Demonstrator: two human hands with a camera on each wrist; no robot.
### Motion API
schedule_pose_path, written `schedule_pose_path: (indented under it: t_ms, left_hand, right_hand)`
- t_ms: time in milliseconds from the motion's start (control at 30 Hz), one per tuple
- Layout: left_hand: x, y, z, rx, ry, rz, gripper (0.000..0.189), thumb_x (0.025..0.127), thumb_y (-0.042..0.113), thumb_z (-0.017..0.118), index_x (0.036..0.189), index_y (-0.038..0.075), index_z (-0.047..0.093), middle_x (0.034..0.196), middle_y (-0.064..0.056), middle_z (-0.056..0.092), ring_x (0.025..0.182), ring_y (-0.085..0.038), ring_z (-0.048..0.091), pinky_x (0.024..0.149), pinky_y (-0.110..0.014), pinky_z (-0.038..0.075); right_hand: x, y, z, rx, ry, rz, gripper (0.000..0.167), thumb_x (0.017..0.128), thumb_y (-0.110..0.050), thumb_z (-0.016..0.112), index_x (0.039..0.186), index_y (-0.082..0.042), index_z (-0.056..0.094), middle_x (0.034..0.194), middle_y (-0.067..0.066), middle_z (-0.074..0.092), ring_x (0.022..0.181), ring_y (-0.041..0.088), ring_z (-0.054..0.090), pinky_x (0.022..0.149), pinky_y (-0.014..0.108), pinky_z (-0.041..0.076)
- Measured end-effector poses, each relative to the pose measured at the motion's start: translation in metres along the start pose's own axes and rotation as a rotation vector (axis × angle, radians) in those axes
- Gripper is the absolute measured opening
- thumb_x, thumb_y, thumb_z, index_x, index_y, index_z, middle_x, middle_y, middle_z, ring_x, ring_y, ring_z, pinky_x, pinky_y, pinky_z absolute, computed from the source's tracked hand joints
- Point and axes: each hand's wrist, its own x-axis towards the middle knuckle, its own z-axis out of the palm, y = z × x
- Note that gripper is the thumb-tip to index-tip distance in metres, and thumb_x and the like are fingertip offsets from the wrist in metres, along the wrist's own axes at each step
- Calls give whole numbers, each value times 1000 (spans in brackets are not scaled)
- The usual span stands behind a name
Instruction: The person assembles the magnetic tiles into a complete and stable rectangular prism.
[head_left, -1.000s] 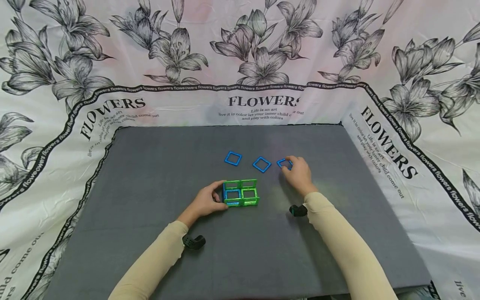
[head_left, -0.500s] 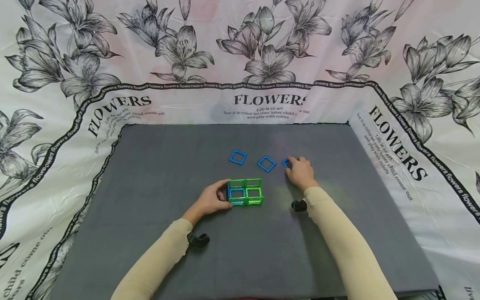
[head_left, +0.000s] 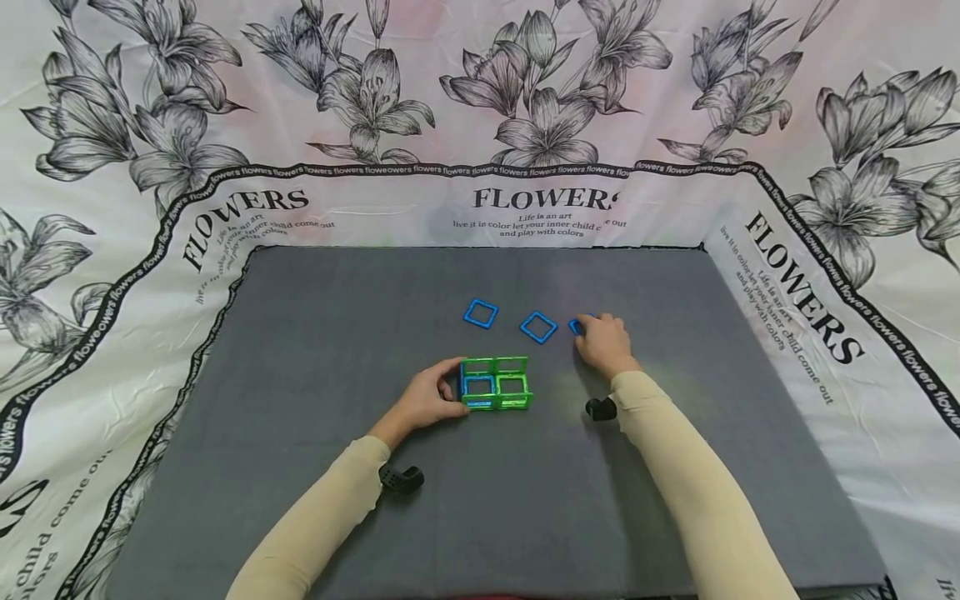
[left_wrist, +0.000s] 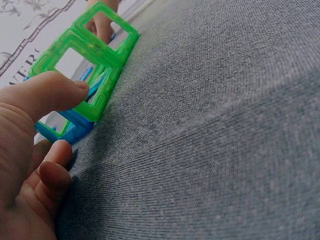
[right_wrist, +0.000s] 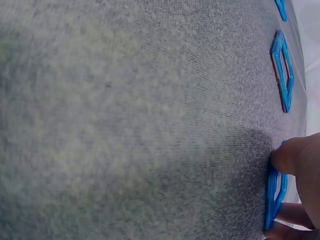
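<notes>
My left hand holds the left end of a small box-like build of see-through magnetic tiles, mostly green with blue at its left end. In the left wrist view its thumb lies against a green tile, with fingers curled near the blue end. Farther right, my right hand pinches a blue square magnetic tile at the table surface, thumb on one edge and fingers at another. Most of that tile is hidden by the hand in the head view.
Two more blue square tiles lie flat behind the build, a middle one and a left one. The grey cloth table is bordered by a white flower-printed sheet at the back and sides.
The head view has shifted, so everything sits slightly farther right. My right hand covers more of its blue tile than before. The left hand keeps its hold on the build.
</notes>
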Motion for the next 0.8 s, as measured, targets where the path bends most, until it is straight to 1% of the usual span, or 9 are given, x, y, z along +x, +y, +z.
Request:
schedule_pose_path:
  t_ms: [167, 300, 367, 467, 567, 633, 700, 800]
  left_hand:
    - [0, -1, 1, -13, 5, 11, 86, 73, 15, 86, 151, 11, 50, 79, -5, 62, 68, -11, 53, 66, -26, 44]
    - [1, -1, 1, -16, 7, 5, 85, 74, 15, 86, 151, 11, 50, 79, -4, 62, 68, -11, 53, 67, -26, 45]
    - [1, -2, 1, -12, 8, 4, 85, 74, 15, 85, 151, 12, 49, 78, -3, 61, 68, -10, 53, 67, -25, 45]
    - [1, -2, 1, -13, 8, 3, 85, 74, 16, 85, 152, 12, 49, 77, -2, 61, 68, -10, 53, 66, -26, 44]
    - [1, -3, 2, -16, 7, -3, 86, 74, 15, 85, 152, 12, 48, 77, -2, 61, 67, -10, 53, 66, -26, 44]
    - [0, -2, 2, -14, 9, -12, 86, 74, 15, 85, 152, 12, 48, 76, -2, 61, 67, -10, 53, 65, -26, 44]
    - [-1, -1, 1, -13, 10, -17, 86, 74, 15, 85, 152, 12, 48, 76, -2, 61, 67, -10, 53, 65, -26, 44]
    - [-1, 0, 1, -11, 10, -20, 86, 74, 15, 85, 152, 12, 48, 76, -2, 61, 67, -11, 53, 66, -26, 44]
  right_hand:
    - [-1, 2, 1, 19, 12, -29, 50, 96, -17, 56, 144, -3, 57, 139, 33, 54, 122, 55, 51, 98, 65, 46]
    - [-2, 3, 2, 38, 19, -46, 50, 93, -19, 58, 140, -2, 60, 134, 31, 59, 121, 55, 53, 98, 66, 46]
    - [-4, 3, 1, 48, 30, -52, 50, 92, -19, 58, 139, -2, 61, 132, 31, 61, 121, 54, 53, 97, 65, 47]
    - [-7, 1, -2, 60, 71, -74, 49, 91, -20, 58, 137, -2, 63, 130, 32, 61, 121, 54, 54, 95, 65, 48]
    - [-9, -5, -6, 64, 118, -118, 48, 90, -20, 60, 135, -3, 65, 131, 30, 62, 120, 52, 55, 92, 64, 50]
    - [-11, -12, -11, 60, 146, -162, 47, 90, -21, 61, 133, -5, 67, 132, 29, 63, 119, 51, 57, 89, 63, 53]
    - [-15, -21, -15, 64, 165, -214, 45, 89, -20, 63, 132, -7, 69, 132, 28, 63, 117, 50, 59, 83, 61, 55]
    - [-23, -38, -21, 71, 170, -310, 43, 89, -19, 65, 130, -8, 70, 132, 26, 64, 116, 47, 60, 78, 58, 57]
